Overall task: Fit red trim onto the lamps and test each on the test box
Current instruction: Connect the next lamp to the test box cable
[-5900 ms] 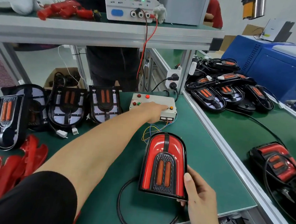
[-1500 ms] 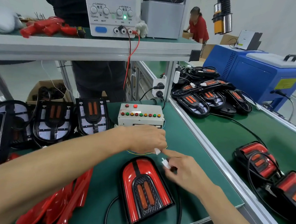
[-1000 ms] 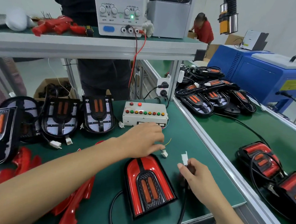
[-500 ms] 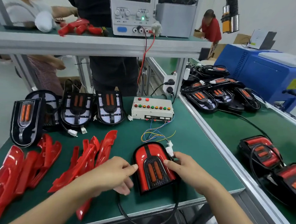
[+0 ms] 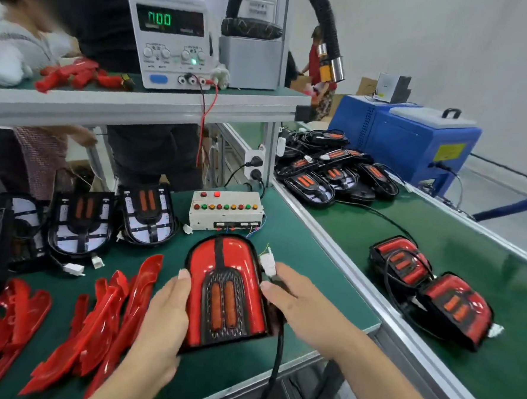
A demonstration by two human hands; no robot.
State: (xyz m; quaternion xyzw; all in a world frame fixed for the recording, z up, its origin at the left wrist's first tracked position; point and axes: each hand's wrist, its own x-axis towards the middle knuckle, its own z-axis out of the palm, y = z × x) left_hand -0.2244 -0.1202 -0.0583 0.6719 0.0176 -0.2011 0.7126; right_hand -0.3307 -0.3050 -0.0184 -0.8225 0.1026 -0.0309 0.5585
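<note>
One green bench point(image 5: 298, 263); one test box point(image 5: 226, 209) at its back edge. One red-trimmed lamp point(image 5: 224, 289) near the front edge, below the box, gripped at both sides: left hand point(image 5: 163, 322) and right hand point(image 5: 299, 303), the latter also pinching one white connector point(image 5: 267, 262).

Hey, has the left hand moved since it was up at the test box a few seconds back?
Yes. The left hand has come back from the test box toward the bench's near edge and now grips the lamp.
</note>
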